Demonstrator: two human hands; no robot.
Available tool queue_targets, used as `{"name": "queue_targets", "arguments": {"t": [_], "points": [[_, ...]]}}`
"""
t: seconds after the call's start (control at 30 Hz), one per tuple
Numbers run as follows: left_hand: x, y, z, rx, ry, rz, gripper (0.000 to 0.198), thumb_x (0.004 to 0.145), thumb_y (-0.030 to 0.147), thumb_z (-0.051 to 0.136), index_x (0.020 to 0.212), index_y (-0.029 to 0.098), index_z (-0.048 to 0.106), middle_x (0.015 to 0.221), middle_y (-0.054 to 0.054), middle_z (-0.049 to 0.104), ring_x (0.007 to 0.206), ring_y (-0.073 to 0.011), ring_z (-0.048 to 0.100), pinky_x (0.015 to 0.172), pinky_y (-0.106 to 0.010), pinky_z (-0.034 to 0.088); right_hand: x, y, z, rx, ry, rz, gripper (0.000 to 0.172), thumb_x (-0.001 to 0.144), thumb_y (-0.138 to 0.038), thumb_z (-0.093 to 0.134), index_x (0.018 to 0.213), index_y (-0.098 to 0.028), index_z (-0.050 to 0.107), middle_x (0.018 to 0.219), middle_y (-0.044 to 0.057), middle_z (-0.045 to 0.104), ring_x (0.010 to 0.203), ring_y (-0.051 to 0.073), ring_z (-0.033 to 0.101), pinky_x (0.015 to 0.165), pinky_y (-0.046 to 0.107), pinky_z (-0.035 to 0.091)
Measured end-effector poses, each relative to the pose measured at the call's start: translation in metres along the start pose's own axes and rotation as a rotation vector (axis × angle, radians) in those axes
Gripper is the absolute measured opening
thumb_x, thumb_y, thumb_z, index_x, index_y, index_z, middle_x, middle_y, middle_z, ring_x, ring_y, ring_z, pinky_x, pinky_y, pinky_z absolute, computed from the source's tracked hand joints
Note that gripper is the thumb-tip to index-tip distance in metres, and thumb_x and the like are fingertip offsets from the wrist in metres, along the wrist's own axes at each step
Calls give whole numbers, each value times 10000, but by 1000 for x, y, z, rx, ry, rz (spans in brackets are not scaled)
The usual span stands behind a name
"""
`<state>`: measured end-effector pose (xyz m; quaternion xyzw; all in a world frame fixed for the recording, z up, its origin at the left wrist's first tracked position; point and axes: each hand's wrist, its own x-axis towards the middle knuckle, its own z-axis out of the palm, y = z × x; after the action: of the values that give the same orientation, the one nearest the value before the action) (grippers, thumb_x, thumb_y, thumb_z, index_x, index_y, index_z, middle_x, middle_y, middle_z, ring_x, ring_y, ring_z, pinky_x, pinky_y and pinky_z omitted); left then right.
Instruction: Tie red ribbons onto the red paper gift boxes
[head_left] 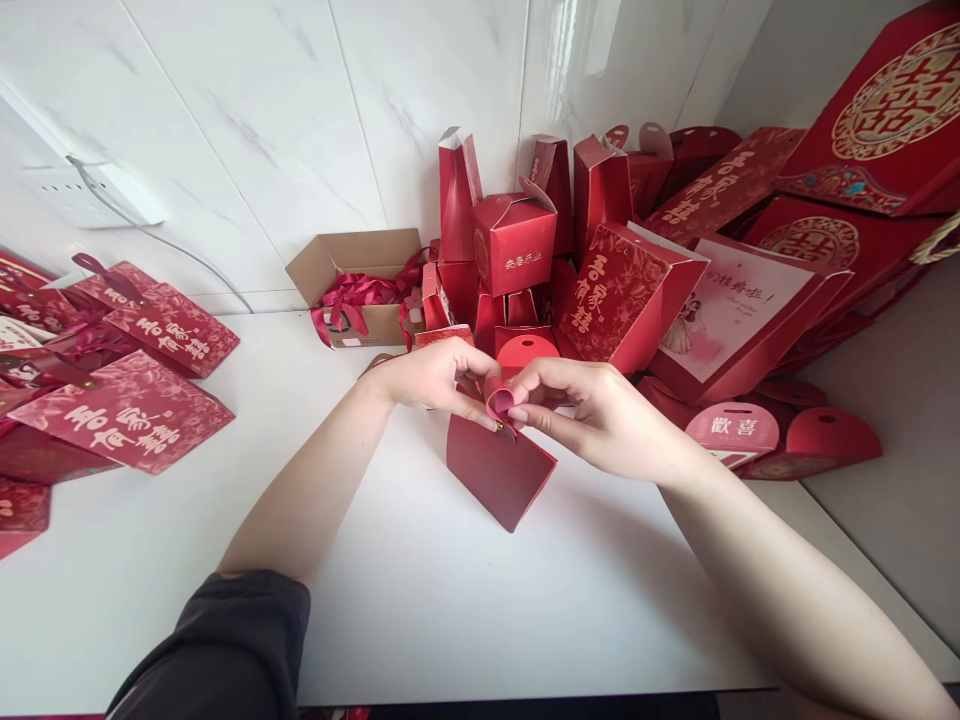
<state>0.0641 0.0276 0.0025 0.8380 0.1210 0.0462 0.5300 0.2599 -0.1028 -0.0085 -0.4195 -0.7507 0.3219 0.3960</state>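
Note:
A looped red ribbon (500, 400) is pinched between my two hands, above a red box (501, 468) whose plain dark-red side faces me on the white table (420, 600). My left hand (442, 382) holds the loop's left side, fingers bent, with a small gold-coloured piece just under the fingertips. From the right, my right hand (589, 408) grips the loop's other edge between thumb and fingers. The upper part of the box is partly hidden behind my hands.
An open cardboard box (367, 325) of red ribbons stands at the back. Many red gift boxes (514, 240) crowd the back right. Red bags with ribbon handles (127, 415) lie at the left, below a wall socket (97, 195) with a cable.

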Motion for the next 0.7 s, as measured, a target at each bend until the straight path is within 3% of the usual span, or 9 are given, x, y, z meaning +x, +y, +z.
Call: {"name": "queue_targets", "arguments": {"t": [0.1, 0.23, 0.4, 0.7], "points": [[1, 0, -1, 103, 25, 46, 156, 752, 264, 779, 881, 183, 750, 901, -62, 735, 863, -174, 689, 753, -279, 555, 1, 1, -2, 4, 44, 12, 93, 931, -286, 577, 917, -214, 633, 860, 19, 683, 761, 165, 630, 662, 280, 495], [3, 3, 3, 295, 166, 132, 135, 807, 322, 724, 862, 205, 764, 869, -41, 721, 805, -149, 653, 749, -267, 521, 4, 4, -6, -36, 130, 49, 142, 933, -328, 574, 893, -207, 637, 834, 10, 661, 735, 149, 592, 661, 265, 463], [5, 4, 5, 465, 322, 121, 193, 867, 342, 649, 899, 174, 738, 916, -49, 706, 855, -166, 643, 799, -294, 493, 8, 17, -10, -136, 116, 122, 170, 897, -374, 614, 866, -207, 627, 833, -4, 659, 729, 150, 577, 654, 258, 433], [8, 0, 7, 530, 330, 91, 238, 835, 382, 678, 932, 168, 720, 979, -48, 707, 919, -201, 637, 816, -314, 480, 11, 28, -6, -286, 173, 104, 83, 903, -266, 551, 899, -206, 608, 792, -30, 614, 577, 102, 411, 565, 243, 360]]}}
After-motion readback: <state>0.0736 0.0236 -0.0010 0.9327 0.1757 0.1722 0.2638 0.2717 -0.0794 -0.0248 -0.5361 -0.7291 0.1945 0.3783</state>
